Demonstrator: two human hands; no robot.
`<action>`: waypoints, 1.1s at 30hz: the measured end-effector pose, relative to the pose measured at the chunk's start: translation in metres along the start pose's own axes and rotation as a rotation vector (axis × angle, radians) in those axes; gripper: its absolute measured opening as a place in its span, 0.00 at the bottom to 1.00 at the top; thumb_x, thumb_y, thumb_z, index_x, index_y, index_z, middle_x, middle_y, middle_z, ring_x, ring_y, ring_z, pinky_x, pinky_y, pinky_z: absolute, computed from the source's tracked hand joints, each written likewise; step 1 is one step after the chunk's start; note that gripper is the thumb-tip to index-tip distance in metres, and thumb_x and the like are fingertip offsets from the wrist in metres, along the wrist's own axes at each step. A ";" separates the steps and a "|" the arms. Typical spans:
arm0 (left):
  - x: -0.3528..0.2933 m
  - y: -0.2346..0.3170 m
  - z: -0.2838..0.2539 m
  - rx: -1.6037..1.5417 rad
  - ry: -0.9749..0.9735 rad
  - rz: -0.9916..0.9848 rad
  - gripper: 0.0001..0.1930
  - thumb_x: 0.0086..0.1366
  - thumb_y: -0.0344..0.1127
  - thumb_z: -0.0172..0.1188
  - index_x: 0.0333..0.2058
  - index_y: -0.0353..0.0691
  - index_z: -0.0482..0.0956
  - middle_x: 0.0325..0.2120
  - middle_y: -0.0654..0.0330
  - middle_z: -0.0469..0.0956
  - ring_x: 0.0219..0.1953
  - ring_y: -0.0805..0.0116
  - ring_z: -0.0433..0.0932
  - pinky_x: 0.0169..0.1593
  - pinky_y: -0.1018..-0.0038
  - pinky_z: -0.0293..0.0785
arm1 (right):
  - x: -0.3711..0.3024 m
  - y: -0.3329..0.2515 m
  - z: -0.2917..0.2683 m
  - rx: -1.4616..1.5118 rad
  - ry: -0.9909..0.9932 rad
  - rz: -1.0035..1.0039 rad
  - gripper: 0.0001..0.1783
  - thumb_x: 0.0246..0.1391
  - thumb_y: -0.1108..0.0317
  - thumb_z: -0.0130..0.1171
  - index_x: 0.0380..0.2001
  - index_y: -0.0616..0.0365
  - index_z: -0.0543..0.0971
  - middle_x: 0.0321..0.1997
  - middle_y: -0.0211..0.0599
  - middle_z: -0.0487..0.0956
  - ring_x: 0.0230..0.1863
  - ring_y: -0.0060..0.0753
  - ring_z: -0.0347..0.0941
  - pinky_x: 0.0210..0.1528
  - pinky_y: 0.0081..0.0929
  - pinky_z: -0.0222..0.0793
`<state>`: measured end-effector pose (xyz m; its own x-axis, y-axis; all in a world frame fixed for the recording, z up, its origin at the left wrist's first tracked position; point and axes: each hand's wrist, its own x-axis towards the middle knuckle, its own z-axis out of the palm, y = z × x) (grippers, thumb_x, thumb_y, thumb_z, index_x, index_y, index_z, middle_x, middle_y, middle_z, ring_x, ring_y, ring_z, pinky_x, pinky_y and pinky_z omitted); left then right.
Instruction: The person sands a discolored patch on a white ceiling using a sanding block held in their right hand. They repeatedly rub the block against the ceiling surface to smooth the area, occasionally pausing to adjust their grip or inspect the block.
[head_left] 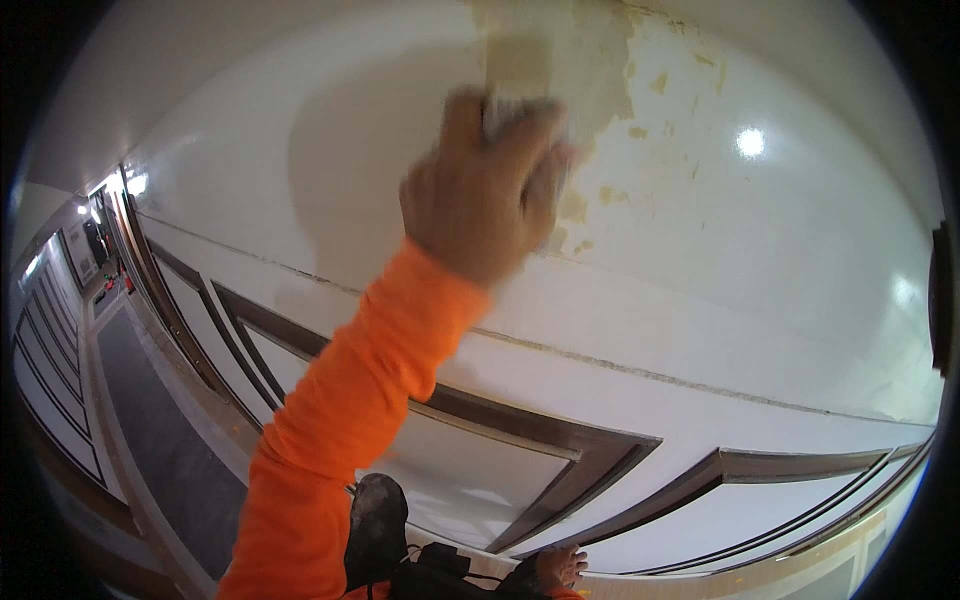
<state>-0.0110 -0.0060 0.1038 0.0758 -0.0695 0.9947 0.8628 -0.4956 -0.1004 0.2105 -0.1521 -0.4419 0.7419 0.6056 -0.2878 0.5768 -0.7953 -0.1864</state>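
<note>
My left hand (480, 195), in an orange sleeve, is raised against the pale wall (370, 150). Its fingers are closed round what looks like a flat-bladed scraper (518, 65); motion blurs the grip, and the fingers cover most of the tool. The blade lies over a tan patch (590, 60) where the wall's surface is rough and uneven, with small yellowish flecks to its right. Low at the bottom of the view, my right hand (562, 567) hangs near the foot of the wall, fingers apart, with nothing visible in it.
A rough horizontal seam (620, 367) crosses the wall above dark brown panel mouldings (590, 445). A dark shoe (378, 515) shows below. On the left runs a corridor with a grey floor strip (160, 420) and small red items (127, 283) far off. A dark wooden edge (941, 300) stands at right.
</note>
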 end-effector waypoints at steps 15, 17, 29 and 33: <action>-0.040 -0.002 0.002 -0.033 0.045 0.002 0.12 0.57 0.40 0.66 0.40 0.49 0.80 0.34 0.54 0.73 0.29 0.58 0.78 0.26 0.66 0.78 | 0.008 0.009 0.012 -0.005 -0.020 -0.046 0.28 0.51 0.54 0.57 0.54 0.55 0.69 0.59 0.44 0.64 0.63 0.49 0.58 0.58 0.51 0.59; -0.041 0.001 -0.002 -0.051 -0.007 0.007 0.12 0.56 0.42 0.67 0.39 0.51 0.80 0.34 0.56 0.72 0.28 0.60 0.79 0.24 0.67 0.78 | 0.011 0.006 0.011 0.013 -0.048 -0.047 0.29 0.52 0.54 0.57 0.54 0.56 0.69 0.60 0.44 0.64 0.63 0.50 0.57 0.59 0.51 0.58; -0.007 -0.006 -0.001 -0.006 0.013 0.063 0.15 0.55 0.41 0.67 0.42 0.53 0.80 0.34 0.57 0.71 0.27 0.60 0.78 0.25 0.68 0.78 | 0.006 0.001 0.003 -0.016 -0.040 -0.002 0.29 0.51 0.54 0.57 0.55 0.54 0.68 0.59 0.44 0.64 0.62 0.49 0.59 0.57 0.53 0.60; -0.024 -0.006 0.006 -0.028 0.088 0.035 0.14 0.55 0.41 0.67 0.42 0.53 0.80 0.33 0.58 0.71 0.26 0.61 0.78 0.25 0.69 0.78 | -0.002 -0.002 -0.006 -0.021 -0.046 -0.036 0.29 0.50 0.55 0.58 0.54 0.54 0.68 0.58 0.44 0.64 0.61 0.50 0.59 0.57 0.53 0.60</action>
<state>-0.0150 0.0040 0.0806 0.0607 -0.1627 0.9848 0.8458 -0.5156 -0.1373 0.2099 -0.1516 -0.4355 0.7045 0.6314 -0.3241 0.6102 -0.7721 -0.1776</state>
